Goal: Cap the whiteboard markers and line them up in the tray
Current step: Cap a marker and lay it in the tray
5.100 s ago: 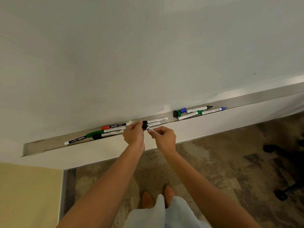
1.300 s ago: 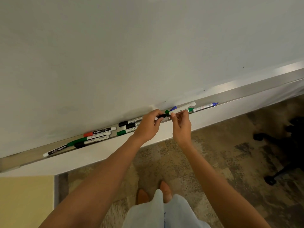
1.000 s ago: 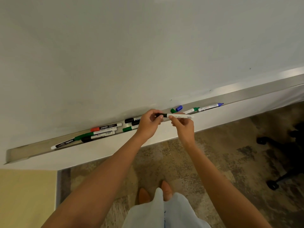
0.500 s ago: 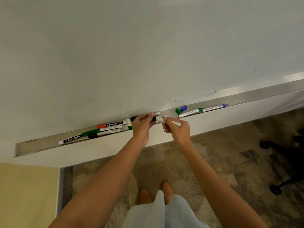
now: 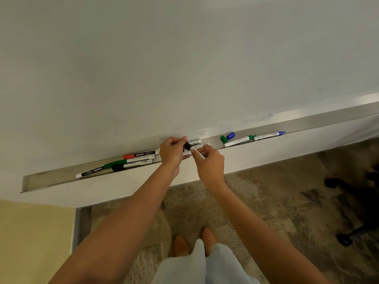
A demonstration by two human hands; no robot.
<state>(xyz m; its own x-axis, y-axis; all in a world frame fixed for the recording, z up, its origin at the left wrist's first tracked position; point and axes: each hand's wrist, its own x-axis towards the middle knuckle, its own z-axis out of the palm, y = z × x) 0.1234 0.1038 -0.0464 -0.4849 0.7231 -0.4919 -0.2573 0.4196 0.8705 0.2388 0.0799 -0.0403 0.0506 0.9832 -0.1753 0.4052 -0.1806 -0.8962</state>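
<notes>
- Head view: black-capped marker (image 5: pixel 192 149) is held just above the tray (image 5: pixel 61 177), at its middle.
- Left hand (image 5: pixel 171 151) pinches the black end; right hand (image 5: pixel 209 160) fingers curl round the white barrel.
- Capped markers (image 5: pixel 135 158) lie left; green marker (image 5: pixel 238 141), blue marker (image 5: pixel 268 136) and loose caps (image 5: pixel 227 136) lie right.

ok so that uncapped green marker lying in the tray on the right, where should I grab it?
Pinch the green marker mid-barrel from above and the front: it lies flat, the whiteboard blocks the back, and its bare tip points right.
</notes>
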